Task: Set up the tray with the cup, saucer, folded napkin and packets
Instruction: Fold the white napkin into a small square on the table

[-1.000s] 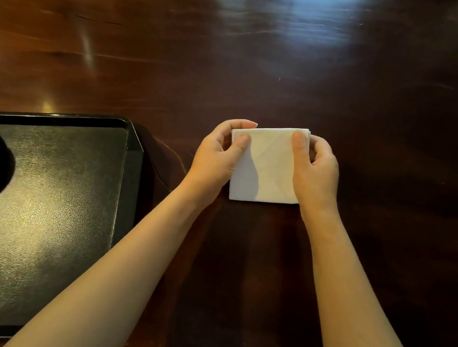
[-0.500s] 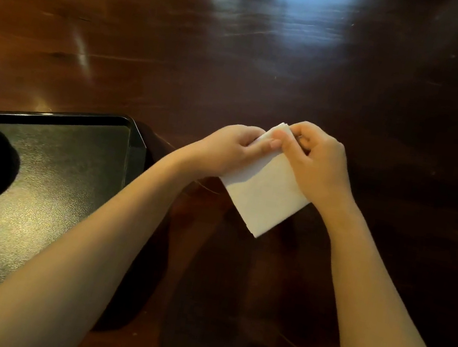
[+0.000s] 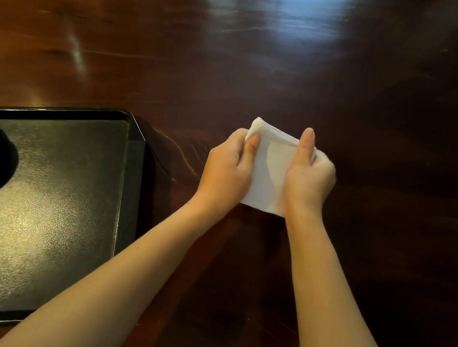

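Beside the tray (image 3: 130, 175), both hands grip the napkin (image 3: 270, 174).

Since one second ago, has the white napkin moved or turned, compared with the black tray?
Yes. The napkin tipped onto a corner and then back, ending slightly farther from the tray, held between the left hand and right hand.

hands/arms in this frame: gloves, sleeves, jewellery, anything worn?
Nothing worn that shows. The left hand and the right hand are bare, with no gloves, rings or watch in view. Both forearms are bare down to the frame edge, no sleeve visible. Nails short, unpainted.
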